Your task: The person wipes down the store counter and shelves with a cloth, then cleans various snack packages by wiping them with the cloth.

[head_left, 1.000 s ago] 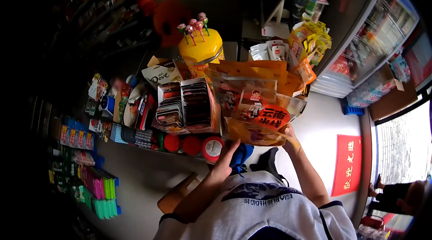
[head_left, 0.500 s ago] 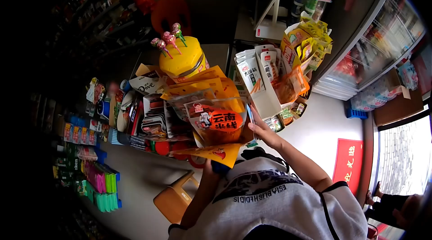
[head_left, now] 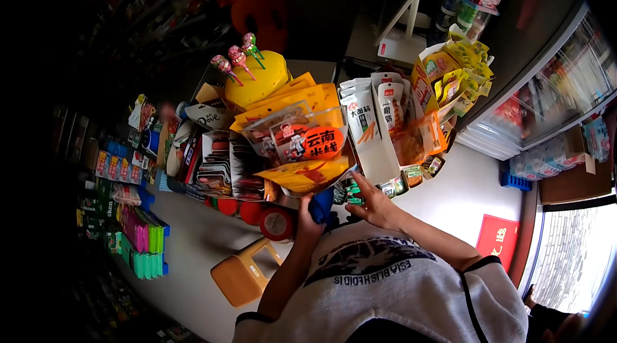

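My left hand [head_left: 309, 216] is closed around a dark blue bundle [head_left: 322, 205], whose kind I cannot make out, just below the counter display. Right of it, my right hand [head_left: 373, 207] has its fingers apart, close to the corner of the display box and small green packets [head_left: 354, 190]. Above my hands, a yellow snack bag [head_left: 305, 176] leans at the front of the box. Behind it stand a clear-fronted bag with an orange label [head_left: 321, 142] and several orange-yellow bags [head_left: 302, 99].
White snack packets [head_left: 361, 118] fill a white box on the right. A yellow tub [head_left: 257, 79] holds lollipops at the back. Boxed chocolate packs [head_left: 215, 163] stand left. A brown stool [head_left: 247, 272] is below the counter; a glass-door fridge [head_left: 546, 79] stands right.
The front yellow bag has moved up and now leans against the box. My left hand has risen slightly with the blue bundle. My right hand has come down off the box's side, fingers spreading.
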Available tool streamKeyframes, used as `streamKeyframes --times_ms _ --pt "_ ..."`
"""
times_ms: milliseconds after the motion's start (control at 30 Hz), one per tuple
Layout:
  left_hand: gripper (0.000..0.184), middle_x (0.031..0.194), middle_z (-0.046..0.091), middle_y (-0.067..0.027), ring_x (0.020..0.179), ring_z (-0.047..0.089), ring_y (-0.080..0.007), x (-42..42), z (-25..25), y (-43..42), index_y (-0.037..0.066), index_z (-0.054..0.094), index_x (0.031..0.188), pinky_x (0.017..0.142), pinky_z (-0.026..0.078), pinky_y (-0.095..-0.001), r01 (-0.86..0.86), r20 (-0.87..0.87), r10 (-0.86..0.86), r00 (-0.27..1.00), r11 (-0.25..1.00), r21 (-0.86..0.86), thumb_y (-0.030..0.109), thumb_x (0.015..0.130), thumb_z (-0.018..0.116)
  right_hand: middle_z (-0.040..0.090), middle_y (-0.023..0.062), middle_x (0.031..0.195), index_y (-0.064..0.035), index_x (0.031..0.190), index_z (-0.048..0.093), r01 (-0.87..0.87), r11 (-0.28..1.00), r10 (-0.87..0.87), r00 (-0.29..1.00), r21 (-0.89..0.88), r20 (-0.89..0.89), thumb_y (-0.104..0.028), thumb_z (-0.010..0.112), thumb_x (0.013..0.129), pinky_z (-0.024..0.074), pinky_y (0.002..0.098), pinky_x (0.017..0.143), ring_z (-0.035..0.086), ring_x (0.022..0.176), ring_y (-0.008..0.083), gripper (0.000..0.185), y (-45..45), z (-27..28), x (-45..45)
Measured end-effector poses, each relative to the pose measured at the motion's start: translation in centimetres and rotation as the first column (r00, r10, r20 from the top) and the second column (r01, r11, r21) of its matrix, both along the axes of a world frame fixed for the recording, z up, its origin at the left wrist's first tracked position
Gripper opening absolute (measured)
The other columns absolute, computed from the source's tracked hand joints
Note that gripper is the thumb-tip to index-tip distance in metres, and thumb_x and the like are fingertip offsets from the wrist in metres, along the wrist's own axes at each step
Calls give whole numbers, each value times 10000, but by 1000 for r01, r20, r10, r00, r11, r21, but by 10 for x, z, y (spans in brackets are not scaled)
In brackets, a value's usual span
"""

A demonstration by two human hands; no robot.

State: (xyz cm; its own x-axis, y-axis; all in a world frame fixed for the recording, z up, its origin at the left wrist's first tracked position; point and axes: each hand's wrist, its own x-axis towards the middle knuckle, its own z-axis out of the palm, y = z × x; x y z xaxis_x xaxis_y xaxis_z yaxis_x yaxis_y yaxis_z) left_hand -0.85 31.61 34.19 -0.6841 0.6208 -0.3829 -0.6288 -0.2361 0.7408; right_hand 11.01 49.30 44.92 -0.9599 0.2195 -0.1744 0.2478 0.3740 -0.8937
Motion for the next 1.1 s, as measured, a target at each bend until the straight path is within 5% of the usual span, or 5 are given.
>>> streamKeyframes --times_ms 133,367,500,933,1100 --pt "409 1066 633 -67 959 643 -195 8 50 33 91 543 1166 835 523 -344 -144 0 144 990 989 43 416 938 440 388 254 1385 5 1413 303 -149 983 150 989 -103 1 -238 646 875 490 388 919 576 1102 355 683 7 -12 -1" --pt "402 1102 627 -78 998 626 -189 -6 25 33 49 536 1192 877 494 -323 -138 106 127 986 985 101 362 954 456 487 242 1262 7 1349 400 -183 962 216 964 205 -154 -214 675 843 497 387 850 602 986 335 617 8 -63 -22" --pt "391 1130 616 -80 1030 609 -185 -21 20 32 28 524 1215 907 473 -317 -94 285 98 954 995 -25 321 971 441 535 243 1142 34 1263 450 -167 986 169 981 -27 94 -204 682 834 483 390 827 590 980 328 543 14 -53 -45" --pt "324 1065 638 -54 956 634 -166 -45 5 43 79 570 1145 842 511 -308 -160 285 147 947 987 21 323 932 557 548 255 1134 59 1205 414 43 998 -35 984 -42 174 -284 691 821 444 412 897 547 1061 353 584 7 -30 -70" --pt "312 1067 641 -37 959 634 -160 -47 9 44 96 589 1124 837 514 -314 -128 255 101 962 987 92 339 930 564 574 155 928 51 1149 409 134 981 -126 990 -140 65 -154 676 810 492 299 551 588 694 184 478 4 -74 -80"
